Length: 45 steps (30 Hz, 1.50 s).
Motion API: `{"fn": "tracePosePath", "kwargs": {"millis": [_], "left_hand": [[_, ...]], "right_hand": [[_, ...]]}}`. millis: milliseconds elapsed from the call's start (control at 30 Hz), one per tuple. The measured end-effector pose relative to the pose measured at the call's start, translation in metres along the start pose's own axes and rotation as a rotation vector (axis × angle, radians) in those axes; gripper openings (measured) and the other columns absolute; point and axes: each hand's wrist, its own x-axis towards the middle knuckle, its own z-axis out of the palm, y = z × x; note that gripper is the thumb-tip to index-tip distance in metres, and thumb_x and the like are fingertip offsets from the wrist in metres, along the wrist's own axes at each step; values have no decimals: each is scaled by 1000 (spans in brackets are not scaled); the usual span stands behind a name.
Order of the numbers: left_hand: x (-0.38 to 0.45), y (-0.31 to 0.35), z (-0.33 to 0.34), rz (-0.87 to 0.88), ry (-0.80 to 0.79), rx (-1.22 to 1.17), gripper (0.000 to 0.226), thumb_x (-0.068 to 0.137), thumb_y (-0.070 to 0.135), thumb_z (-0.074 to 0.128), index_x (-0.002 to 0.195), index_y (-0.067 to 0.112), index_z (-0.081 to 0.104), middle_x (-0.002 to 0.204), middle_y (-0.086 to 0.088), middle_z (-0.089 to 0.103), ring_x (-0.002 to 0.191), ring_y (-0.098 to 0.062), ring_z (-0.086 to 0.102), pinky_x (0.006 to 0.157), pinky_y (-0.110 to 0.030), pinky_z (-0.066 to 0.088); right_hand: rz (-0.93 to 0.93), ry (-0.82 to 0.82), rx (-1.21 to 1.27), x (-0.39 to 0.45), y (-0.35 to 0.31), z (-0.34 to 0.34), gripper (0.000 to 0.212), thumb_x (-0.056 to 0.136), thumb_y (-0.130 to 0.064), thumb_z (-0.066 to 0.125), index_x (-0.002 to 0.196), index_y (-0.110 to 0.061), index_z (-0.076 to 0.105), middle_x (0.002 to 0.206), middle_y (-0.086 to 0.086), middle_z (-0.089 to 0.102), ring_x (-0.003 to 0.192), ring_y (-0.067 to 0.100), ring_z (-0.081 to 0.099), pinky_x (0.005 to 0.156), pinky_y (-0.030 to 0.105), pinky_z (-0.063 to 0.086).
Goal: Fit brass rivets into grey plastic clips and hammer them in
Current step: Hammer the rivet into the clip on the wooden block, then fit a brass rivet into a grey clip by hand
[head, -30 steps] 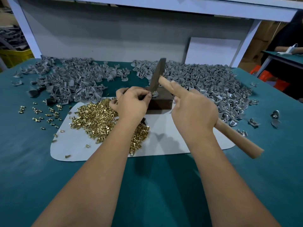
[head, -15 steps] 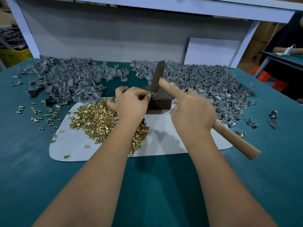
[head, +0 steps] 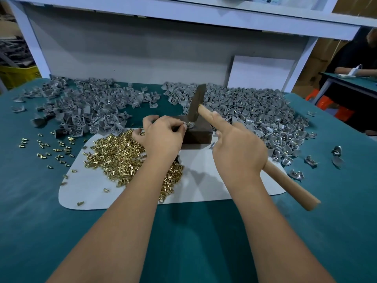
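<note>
1. The left hand (head: 163,135), just above the centre of the frame, pinches a small grey clip (head: 188,125) between thumb and fingertips and holds it on the top edge of a dark block (head: 197,133).
2. The right hand (head: 237,152), right of centre, grips the wooden handle of a hammer (head: 285,181), its forefinger stretched straight along the shaft; the dark metal head (head: 196,105) stands tilted, its lower end right at the clip. Whether head and clip touch cannot be told.
3. The block sits at the upper edge of a pale mat (head: 204,180) spread on the teal desk (head: 183,242).
4. A heap of brass rivets (head: 122,156) lies on the mat's left half, partly under the left wrist; loose rivets (head: 51,148) are scattered on the desk off the mat, at the left of the frame.
5. Grey plastic clips lie in two spreads across the upper part of the frame: one pile (head: 85,111) at upper left, and a denser pile (head: 255,115) at upper right with brass showing in many of its pieces. A few stray clips (head: 310,161) lie near the right edge.
6. A white shelf frame (head: 183,15) and grey back panel rise behind the desk; another person's arm (head: 346,70) rests on a second desk at far right.
</note>
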Motion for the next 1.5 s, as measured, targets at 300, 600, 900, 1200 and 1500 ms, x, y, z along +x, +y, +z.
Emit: {"fn": "tracePosePath", "kwargs": {"millis": [300,600,900,1200,1500], "left_hand": [[0,1,0,3,10,-18,7,84,44,70,84,40,75,98,24,68,124,-11,35,101,-49,14],[-1,3,-7,-27,-75,-66,7,86,44,68,80,44,69,97,29,62,125,-11,32,100,-47,14],[-1,9,-14,-108,-197,-174,13,89,40,65,75,42,65,113,27,59,129,-13,25,105,-45,15],[-3,9,-14,-80,-198,-146,11,90,42,63,80,42,65,103,29,54,129,-15,25,105,-46,16],[-2,8,-10,-52,-181,-111,5,88,41,65,83,41,65,107,25,54,127,-16,26,93,-35,14]], "right_hand": [[6,99,7,-1,-2,-2,61,79,-13,69,133,-36,53,77,3,60,57,19,34,49,26,25],[0,135,78,0,5,3,58,85,-14,65,137,-35,49,76,5,55,55,19,36,48,21,16],[249,0,15,9,35,19,51,90,-14,57,136,-34,43,86,5,32,52,15,27,46,26,15],[319,-231,6,10,48,24,20,88,-14,51,106,-14,60,95,13,64,79,32,55,62,31,37],[178,-211,684,28,-6,33,28,93,-25,56,119,-23,66,109,1,65,103,19,57,92,40,48]]}}
